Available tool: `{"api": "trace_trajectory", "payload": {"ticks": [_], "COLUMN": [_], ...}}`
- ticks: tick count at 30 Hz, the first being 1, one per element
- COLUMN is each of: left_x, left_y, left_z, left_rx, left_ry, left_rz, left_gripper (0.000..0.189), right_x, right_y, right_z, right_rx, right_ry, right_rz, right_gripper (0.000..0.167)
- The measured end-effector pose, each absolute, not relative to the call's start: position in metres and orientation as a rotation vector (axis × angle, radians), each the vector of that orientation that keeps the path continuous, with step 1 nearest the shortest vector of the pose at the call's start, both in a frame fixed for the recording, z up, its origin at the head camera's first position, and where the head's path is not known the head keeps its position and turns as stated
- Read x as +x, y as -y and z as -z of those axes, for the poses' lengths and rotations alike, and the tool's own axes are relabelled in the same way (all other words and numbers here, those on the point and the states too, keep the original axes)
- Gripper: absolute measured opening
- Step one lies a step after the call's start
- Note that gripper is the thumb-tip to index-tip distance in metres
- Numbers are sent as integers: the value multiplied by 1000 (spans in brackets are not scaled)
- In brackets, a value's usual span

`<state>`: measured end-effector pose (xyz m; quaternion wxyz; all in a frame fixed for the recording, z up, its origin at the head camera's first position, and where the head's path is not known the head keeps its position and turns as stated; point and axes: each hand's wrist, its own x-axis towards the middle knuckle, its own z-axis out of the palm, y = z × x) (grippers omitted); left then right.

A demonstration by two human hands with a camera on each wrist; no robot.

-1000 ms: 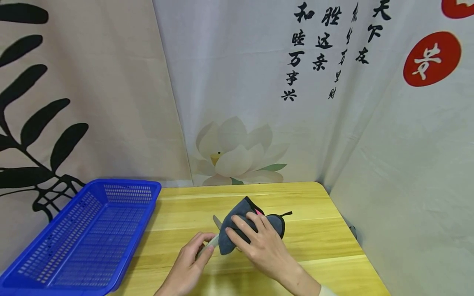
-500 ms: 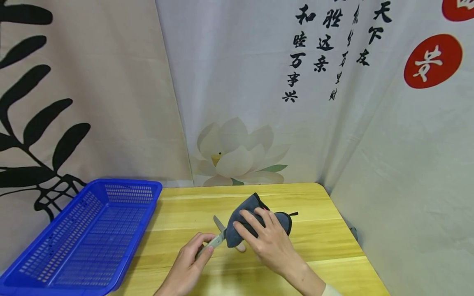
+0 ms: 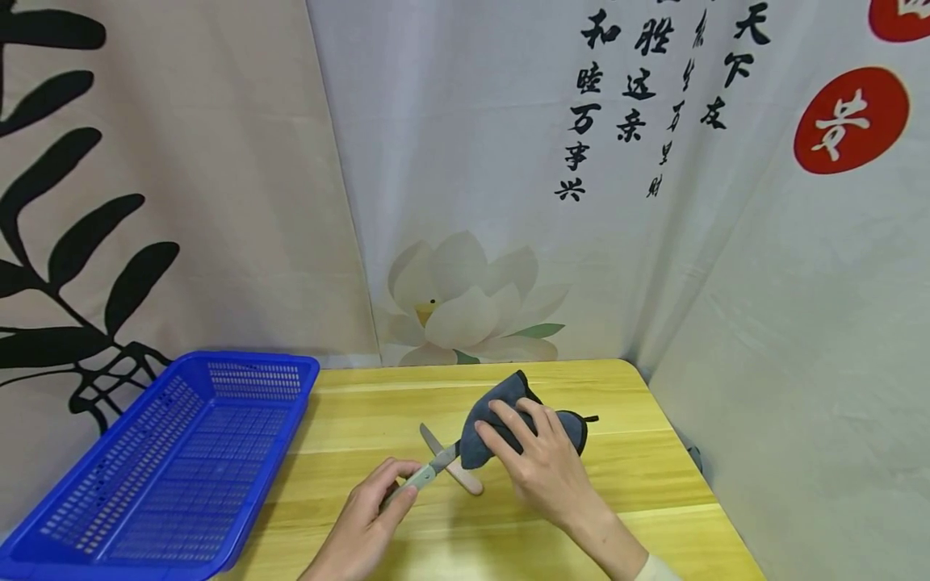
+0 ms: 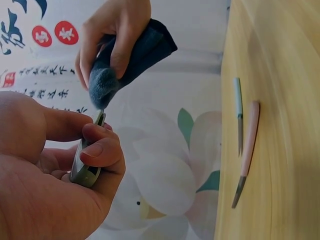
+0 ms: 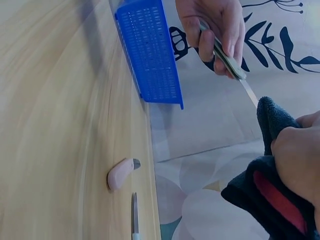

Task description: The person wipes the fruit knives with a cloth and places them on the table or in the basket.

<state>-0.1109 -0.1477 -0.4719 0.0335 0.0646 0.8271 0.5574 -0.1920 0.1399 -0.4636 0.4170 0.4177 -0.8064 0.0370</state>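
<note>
My left hand (image 3: 374, 504) grips the pale green handle of a knife (image 3: 421, 476), its blade pointing up and right. My right hand (image 3: 541, 460) holds a folded dark blue-grey cloth (image 3: 479, 440) with black edging, wrapped around the blade's far end. The bare part of the blade (image 5: 248, 92) shows between handle and cloth; the tip is hidden. A reddish patch (image 5: 280, 200) shows on the cloth in the right wrist view. Below on the table lies a pink-handled knife (image 4: 250, 140). Beside it lies a knife with a pale blue-green handle (image 4: 238, 100), hidden in the head view.
A blue perforated plastic basket (image 3: 265, 452) stands at the left of the wooden table (image 3: 617, 532). A printed curtain (image 3: 465, 161) hangs behind and to the right of the table.
The right hand and cloth have slid right and slightly up along the blade, baring more metal. More of the pink handle now shows underneath. The left hand has stayed nearly still.
</note>
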Motion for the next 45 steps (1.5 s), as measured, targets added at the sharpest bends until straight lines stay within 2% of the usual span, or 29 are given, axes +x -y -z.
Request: {"api": "trace_trajectory", "payload": {"ticks": [8, 15, 20, 23, 26, 31, 35, 40, 45], "left_x": [-108, -106, -107, -107, -109, -113, -117, -119, -122], "left_y": [152, 155, 156, 157, 159, 163, 165, 165, 164], "left_z": [475, 484, 486, 487, 488, 492, 494, 495, 496], "left_rx": [269, 598, 638, 604, 615, 760, 882, 945, 990], "left_ry": [-2623, -2956, -3128, -3185, -3284, -3511, -3632, -3735, -3794], "left_rz": [-1694, -1629, -1518, -1450, -1340, -1069, -890, -730, -646], "left_gripper": [20, 27, 31, 30, 29, 23, 15, 46, 48], "right_x": [-201, -206, -205, -203, -201, -195, -191, -183, -176], "right_y": [-155, -170, -178, -181, -183, -181, -174, -159, -143], "right_z": [464, 466, 468, 469, 471, 471, 469, 463, 459], "right_rx": [965, 895, 869, 865, 865, 864, 876, 927, 996], "right_ry": [2064, 2073, 2080, 2097, 2120, 2134, 2100, 2028, 1961], "right_rz": [-91, -161, -227, -262, -310, -388, -415, -431, -391], "right_gripper": [51, 47, 47, 44, 34, 33, 43, 40, 37]}}
